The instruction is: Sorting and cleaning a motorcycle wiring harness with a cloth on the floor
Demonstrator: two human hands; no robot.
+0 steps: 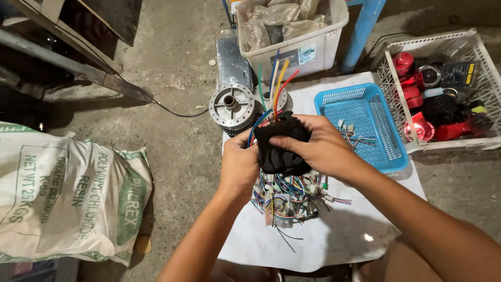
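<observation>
2 hands hold 1 black wrapped bundle point(282, 143): the left hand point(239, 166) clenches its left side, the right hand point(318, 148) grasps it over the top. 4 loose wires point(275, 81), green, blue, yellow and red, stand up out of the bundle just above the grip. Below the grip lies 1 pile of coloured wire connectors point(289, 196) on white sheet point(334, 235). Right of the grip sit 1 blue basket point(365, 122) and 1 white crate point(396, 89).

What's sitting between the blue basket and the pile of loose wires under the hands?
In the head view, only bare white sheet separates the blue basket from the wire pile, though the right hand hides part of that stretch.
</observation>
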